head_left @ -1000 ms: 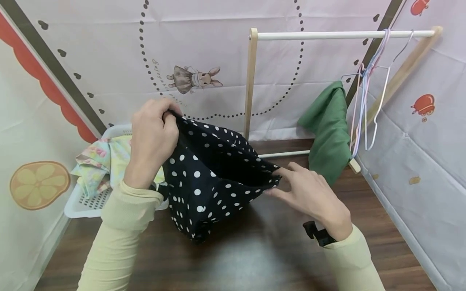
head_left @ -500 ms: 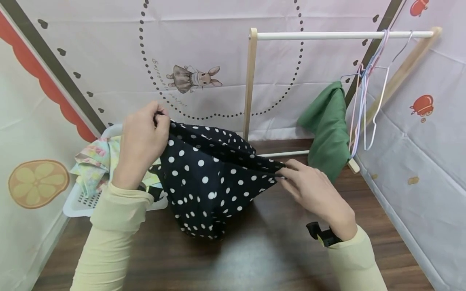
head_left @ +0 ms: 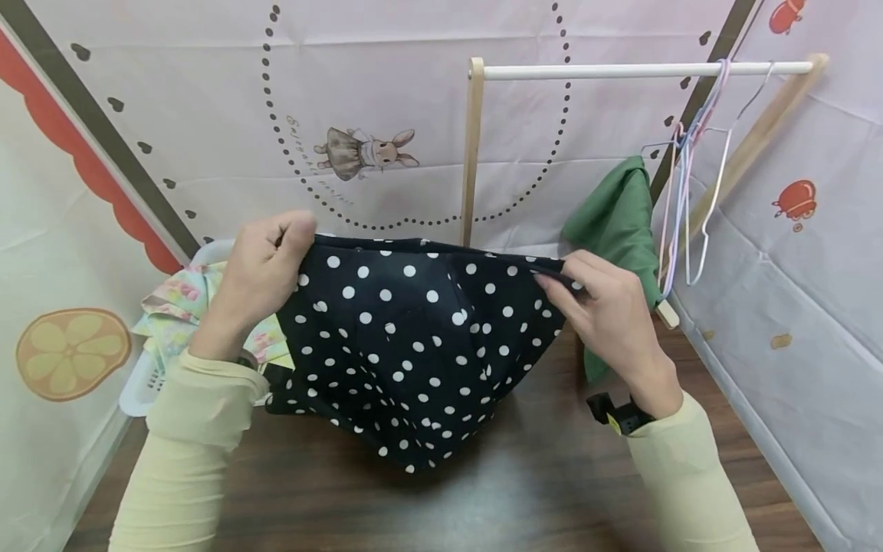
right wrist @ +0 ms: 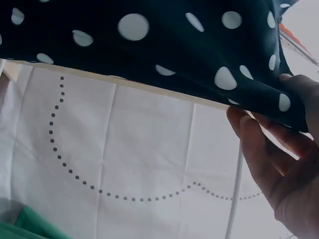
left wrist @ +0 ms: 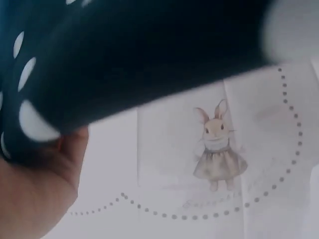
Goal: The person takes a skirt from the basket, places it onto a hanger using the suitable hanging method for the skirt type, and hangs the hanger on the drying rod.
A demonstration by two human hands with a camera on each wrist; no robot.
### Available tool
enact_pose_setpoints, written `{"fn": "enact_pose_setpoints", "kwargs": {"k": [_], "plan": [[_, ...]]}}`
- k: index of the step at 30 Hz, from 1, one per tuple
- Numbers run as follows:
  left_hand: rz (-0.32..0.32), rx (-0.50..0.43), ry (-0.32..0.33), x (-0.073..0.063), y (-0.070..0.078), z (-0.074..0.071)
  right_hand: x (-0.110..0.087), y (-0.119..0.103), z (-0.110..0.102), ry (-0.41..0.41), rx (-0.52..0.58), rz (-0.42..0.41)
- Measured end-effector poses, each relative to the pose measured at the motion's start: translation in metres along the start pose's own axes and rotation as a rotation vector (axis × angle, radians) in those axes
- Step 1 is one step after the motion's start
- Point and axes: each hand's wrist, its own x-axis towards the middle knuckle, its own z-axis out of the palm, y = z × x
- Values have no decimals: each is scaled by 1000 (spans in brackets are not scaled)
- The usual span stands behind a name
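Note:
A black garment with white polka dots (head_left: 414,337) is spread between my hands in the head view, its top edge pulled nearly straight and its lower part hanging in folds. My left hand (head_left: 255,276) grips the top left corner with curled fingers. At the top right corner my right hand (head_left: 614,318) pinches the edge between thumb and fingers. Dark dotted fabric (left wrist: 149,55) fills the upper part of the left wrist view, above the left hand (left wrist: 40,184). In the right wrist view, the fingers (right wrist: 256,149) lie behind the cloth's edge and the thumb in front.
A white basket (head_left: 138,391) with floral cloth (head_left: 172,307) stands at left, partly behind the left arm. A rack with a white bar (head_left: 586,72) holds several hangers (head_left: 683,207) at its right end. Green cloth (head_left: 614,222) hangs there behind the right hand. Wooden floor (head_left: 483,491) lies below.
The hands have moved apart, the right one up and to the right. The garment's gaping top has closed into a nearly straight, level edge, and its front now faces me, spread wider.

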Motion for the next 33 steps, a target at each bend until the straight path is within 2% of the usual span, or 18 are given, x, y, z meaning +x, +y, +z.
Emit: {"fn": "enact_pose_setpoints", "kwargs": {"k": [2,5,7,9,11,14,17,19,23,26,29,31,33], "plan": [[-71,-35,-77,0,0,-4,8,4,-2,0,64,14],[-122,22,-181,2,4,-13,19,7,-7,14,175,49],[-93,82,-234,2,10,-21,28,7,-10,33,234,84],[1,125,-233,3,18,-29,36,6,-14,82,286,117],[101,152,-196,4,26,-35,44,5,-19,153,330,139],[234,182,-87,7,37,-35,55,3,-25,307,343,137],[288,180,-6,8,44,-30,65,-1,-29,432,301,127],[295,189,26,9,46,-27,70,-4,-32,464,260,114],[267,229,107,8,48,-25,72,-13,-36,440,242,106],[215,223,233,10,51,-23,67,-23,-37,396,285,147],[207,217,359,18,57,-20,59,-31,-34,359,400,221],[211,206,398,25,61,-17,50,-35,-31,322,499,293],[229,230,384,33,64,-14,38,-37,-27,241,552,375]]}}
